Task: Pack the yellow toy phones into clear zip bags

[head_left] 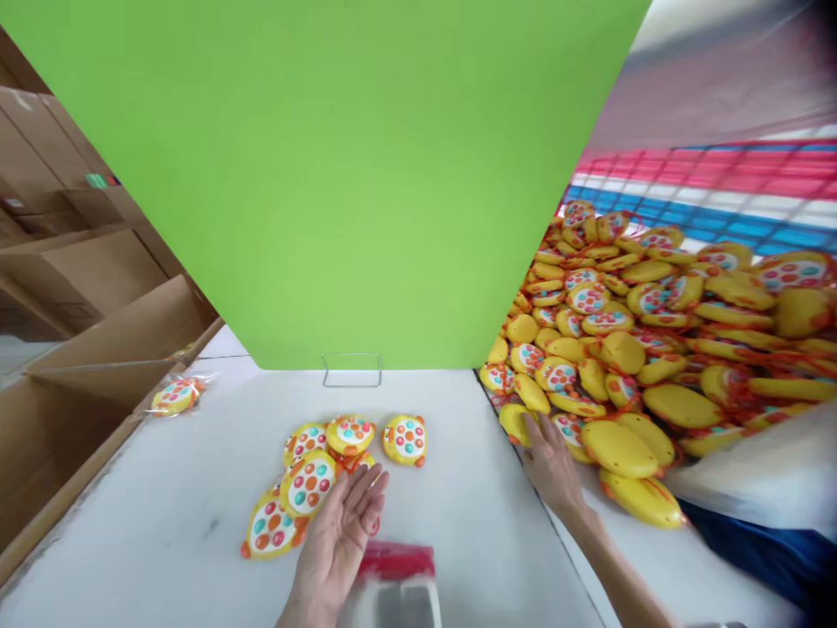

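My left hand [336, 541] is open, palm up and fingers stretched out, beside a cluster of yellow animal-shaped toys [307, 484] with white faces and coloured round buttons. Nothing lies in its palm. One similar toy [405, 439] sits apart, to the right of the cluster. At the near left edge of a big heap of such toys [615, 349], my right hand [553, 458] has its fingers and thumb on the edge of a yellow toy [515, 424] lying plain side up. The underside of that grip is hidden.
A tall green panel [366, 192] rises behind the white table [215, 488], with a wire stand [351, 370] at its foot. A bagged toy [176, 395] lies at left by open cardboard boxes [118, 331]. A blurred red-and-white object [397, 563] is close in front.
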{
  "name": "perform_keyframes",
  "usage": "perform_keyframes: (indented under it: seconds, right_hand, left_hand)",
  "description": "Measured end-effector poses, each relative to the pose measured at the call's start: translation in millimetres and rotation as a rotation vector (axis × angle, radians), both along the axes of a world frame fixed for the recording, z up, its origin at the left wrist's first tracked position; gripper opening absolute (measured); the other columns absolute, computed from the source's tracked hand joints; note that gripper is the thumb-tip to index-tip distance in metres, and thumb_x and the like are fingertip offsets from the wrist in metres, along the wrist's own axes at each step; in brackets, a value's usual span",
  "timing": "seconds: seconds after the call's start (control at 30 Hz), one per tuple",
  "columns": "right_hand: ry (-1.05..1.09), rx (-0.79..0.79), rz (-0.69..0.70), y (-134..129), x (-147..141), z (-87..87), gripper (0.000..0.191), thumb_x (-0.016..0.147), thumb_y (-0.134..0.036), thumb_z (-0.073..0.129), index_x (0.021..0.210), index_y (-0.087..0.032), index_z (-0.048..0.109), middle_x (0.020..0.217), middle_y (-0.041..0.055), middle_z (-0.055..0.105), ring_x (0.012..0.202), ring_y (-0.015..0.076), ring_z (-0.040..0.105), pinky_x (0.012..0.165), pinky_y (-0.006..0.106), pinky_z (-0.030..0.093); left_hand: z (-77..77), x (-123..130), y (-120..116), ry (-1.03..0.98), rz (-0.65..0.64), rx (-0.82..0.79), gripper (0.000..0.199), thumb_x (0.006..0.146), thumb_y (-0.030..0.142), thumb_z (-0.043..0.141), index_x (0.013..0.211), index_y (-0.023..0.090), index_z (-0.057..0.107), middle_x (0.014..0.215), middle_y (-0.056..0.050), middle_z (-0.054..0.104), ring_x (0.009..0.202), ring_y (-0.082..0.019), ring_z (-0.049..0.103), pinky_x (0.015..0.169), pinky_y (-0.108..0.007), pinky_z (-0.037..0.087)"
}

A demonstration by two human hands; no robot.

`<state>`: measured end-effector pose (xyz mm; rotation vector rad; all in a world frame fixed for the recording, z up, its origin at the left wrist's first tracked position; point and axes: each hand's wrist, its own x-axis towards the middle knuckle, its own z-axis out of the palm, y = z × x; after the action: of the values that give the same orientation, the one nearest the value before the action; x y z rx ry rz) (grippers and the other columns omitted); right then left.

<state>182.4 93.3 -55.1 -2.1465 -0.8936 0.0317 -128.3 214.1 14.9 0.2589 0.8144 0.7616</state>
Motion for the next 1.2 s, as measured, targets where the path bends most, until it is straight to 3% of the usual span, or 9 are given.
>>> perform_keyframes:
  seconds: [0.13,0.23,0.4,0.5,0.6,0.73,0.9,1.07,1.2]
  right_hand:
    - [0.049,0.013,-0.002,8,1,10.9,0.039,0.076,-0.030,0.049,0.111,-0.015,0.058,0.128,0.0191,0.053,0.128,0.0395,0.037,0.104,0.058,0.027]
    - [0.165,0.041,0.028,6,-21,25.4,0.045,0.081,-0.041,0.051,0.117,-0.015,0.055,0.117,0.0171,0.062,0.112,0.0372,0.052,0.093,0.054,0.042]
    - [0.502,0.160,0.179,-5,-102,49.7,0.046,0.085,-0.053,0.050,0.111,-0.016,0.059,0.096,0.0084,0.071,0.088,0.0257,0.066,0.071,0.033,0.056]
    - [0.844,0.296,0.198,-10,-152,61.3,0.045,0.081,-0.052,0.057,0.110,-0.018,0.061,0.100,0.0085,0.072,0.089,0.0264,0.066,0.071,0.033,0.056]
    - [0.998,0.309,0.284,-17,-179,70.8,0.047,0.078,-0.050,0.063,0.113,-0.019,0.062,0.105,0.0087,0.071,0.096,0.0282,0.065,0.075,0.034,0.056]
    - [0.965,0.239,0.359,-25,-178,78.2,0.050,0.077,-0.054,0.062,0.114,-0.020,0.063,0.106,0.0093,0.070,0.096,0.0279,0.064,0.074,0.035,0.056]
    - [0.897,0.081,0.515,-26,-171,84.0,0.047,0.076,-0.053,0.063,0.104,-0.015,0.065,0.075,0.0041,0.069,0.066,0.0179,0.061,0.054,0.026,0.050]
    - [1.003,0.315,0.290,-26,-189,85.4,0.041,0.075,-0.052,0.065,0.097,-0.017,0.062,0.083,0.0064,0.069,0.072,0.0208,0.063,0.061,0.030,0.052]
    - [1.005,0.350,0.236,-29,-201,80.9,0.042,0.072,-0.054,0.066,0.095,-0.019,0.064,0.084,0.0070,0.069,0.074,0.0215,0.063,0.059,0.029,0.052]
  left_hand:
    - [-10.6,4,-14,0.038,-0.108,-0.049,0.013,0.084,0.011,0.058,0.096,0.006,0.062,0.091,-0.018,0.072,0.084,-0.023,0.070,0.067,-0.028,0.056]
    - [-21.4,11,-31,0.021,-0.214,-0.033,0.026,0.071,0.020,0.075,0.092,0.009,0.064,0.082,-0.014,0.073,0.075,-0.022,0.070,0.063,-0.027,0.054]
    - [-22.8,22,-53,0.043,-0.333,0.097,0.041,0.067,0.037,0.078,0.097,0.012,0.063,0.087,-0.014,0.072,0.082,-0.024,0.068,0.065,-0.028,0.051]
    - [-11.5,25,-57,0.070,-0.339,0.210,0.046,0.074,0.042,0.071,0.111,0.017,0.058,0.106,-0.012,0.068,0.094,-0.024,0.065,0.069,-0.028,0.050]
    - [-0.7,22,-56,0.087,-0.339,0.332,0.040,0.079,0.042,0.066,0.112,0.020,0.057,0.110,-0.009,0.065,0.097,-0.024,0.063,0.071,-0.029,0.049]
    - [8.1,9,-54,0.199,-0.365,0.489,0.028,0.076,0.038,0.069,0.095,0.018,0.062,0.093,-0.006,0.067,0.089,-0.022,0.062,0.072,-0.028,0.048]
    - [15.2,-2,-55,0.262,-0.474,0.614,0.030,0.075,0.039,0.070,0.092,0.016,0.063,0.085,-0.006,0.066,0.080,-0.021,0.062,0.068,-0.027,0.047]
    - [11.7,0,-71,0.058,-0.404,0.564,0.066,0.062,0.037,0.081,0.118,0.017,0.052,0.111,-0.012,0.064,0.102,-0.029,0.060,0.087,-0.036,0.047]
    - [6.5,-2,-82,0.100,-0.349,0.601,0.058,0.070,0.030,0.076,0.121,0.019,0.049,0.115,-0.011,0.063,0.106,-0.028,0.059,0.090,-0.037,0.047]
